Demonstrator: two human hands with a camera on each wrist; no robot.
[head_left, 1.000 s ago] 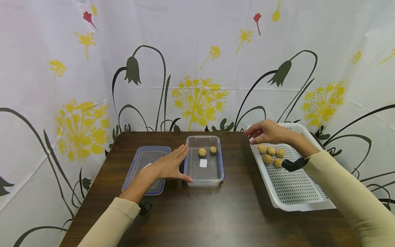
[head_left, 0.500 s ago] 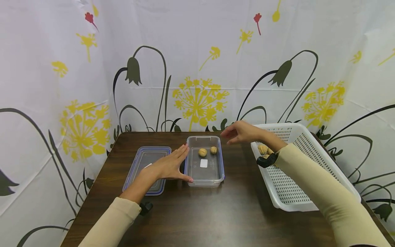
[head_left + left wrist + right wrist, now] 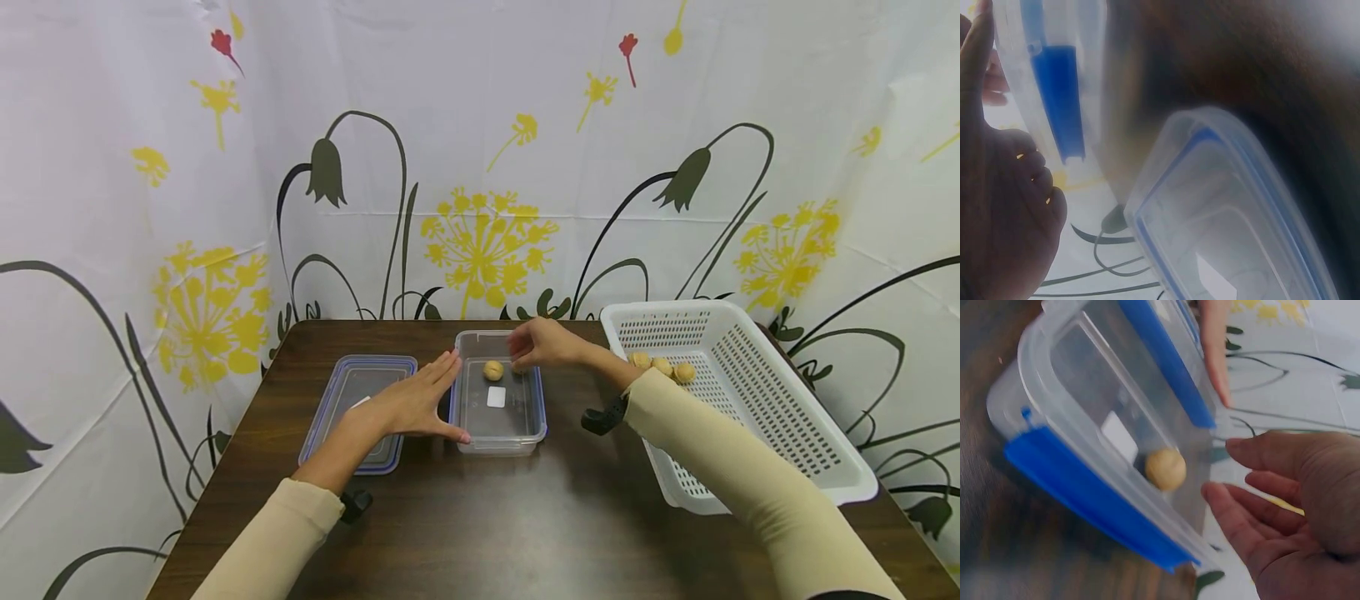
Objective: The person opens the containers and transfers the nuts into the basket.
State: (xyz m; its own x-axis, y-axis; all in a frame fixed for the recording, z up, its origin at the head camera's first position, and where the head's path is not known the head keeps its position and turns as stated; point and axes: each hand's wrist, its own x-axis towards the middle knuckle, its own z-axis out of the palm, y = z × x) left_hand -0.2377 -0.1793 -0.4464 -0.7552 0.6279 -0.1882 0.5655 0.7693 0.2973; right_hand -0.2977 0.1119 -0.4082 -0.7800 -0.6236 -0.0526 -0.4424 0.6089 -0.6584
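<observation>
A clear plastic box (image 3: 480,417) with blue side clips stands in the middle of the table, its top uncovered. Inside it lies a walnut (image 3: 492,371); another is mostly hidden behind the right fingers. My left hand (image 3: 416,404) spreads along the box's left side, fingers straight, thumb at the near rim. Over the box's right rim is my right hand (image 3: 551,343), also seen in the right wrist view (image 3: 1291,512), where thumb and fingertips stand apart with nothing visible between them. To the left lies a blue-edged lid (image 3: 330,408), partly behind the left forearm.
A white perforated basket (image 3: 795,417) stands at the right of the table, with several walnuts (image 3: 663,367) at its left side. The right forearm reaches across it. A flower-printed curtain (image 3: 480,125) hangs behind the table.
My right hand has moved left from over the basket to over the clear box's right side, covering one walnut. My left hand has stayed at the box.
</observation>
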